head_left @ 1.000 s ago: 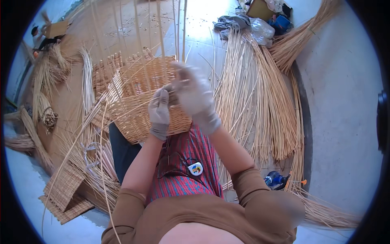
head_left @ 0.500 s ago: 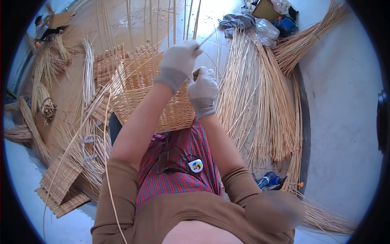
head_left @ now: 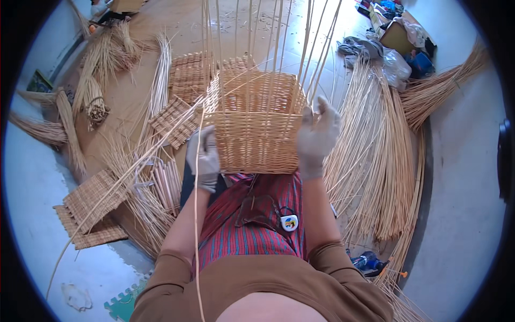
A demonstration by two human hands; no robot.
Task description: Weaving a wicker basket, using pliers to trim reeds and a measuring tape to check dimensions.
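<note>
Access into the basket [head_left: 257, 144] from above is restricted to the slots between the upright stakes [head_left: 280, 51], which run out past the upper edge of view. On the left, a long strand [head_left: 197, 231] passes in front of the left hand [head_left: 204, 155] and obstructs approach from the body side. Outward of the right hand [head_left: 318, 139], room is open above the low-lying canes [head_left: 381, 161]. Beneath the basket, the lap [head_left: 252, 244] limits passage; exact clearance there cannot be determined.
</note>
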